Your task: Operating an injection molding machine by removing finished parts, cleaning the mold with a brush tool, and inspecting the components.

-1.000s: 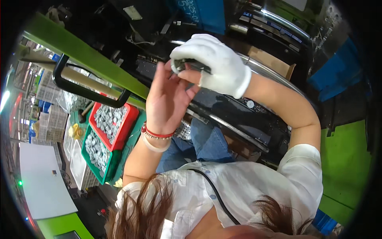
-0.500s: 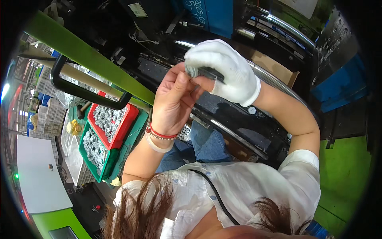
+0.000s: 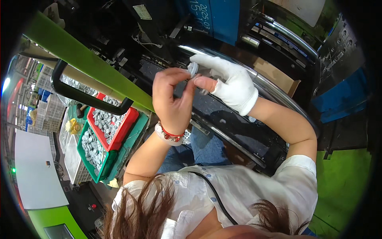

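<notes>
In front of me, over the dark machine bed, a small grey round part (image 3: 193,69) is pinched in the fingertips of my bare left hand (image 3: 173,97). My right hand (image 3: 234,81) wears a white glove with the thumb bare. Its gloved fingers have straightened and reach over to the upper edge of the part. The bare right thumb lies close below it, beside the left fingertips; whether it presses on the part is hard to see. Greyish shapes under the right palm cannot be made out.
On my left, a red tray (image 3: 133,119) and a green tray (image 3: 104,169) hold many grey round parts. A green bar (image 3: 87,57) and a black handle (image 3: 85,97) cross nearby. A chrome rail (image 3: 274,95) runs beyond my right hand. A cardboard piece (image 3: 278,77) lies behind it.
My right fingers have uncurled from around the part. My left hand has turned, its back now facing up more, with the part between its fingertips. The view has shifted slightly.
</notes>
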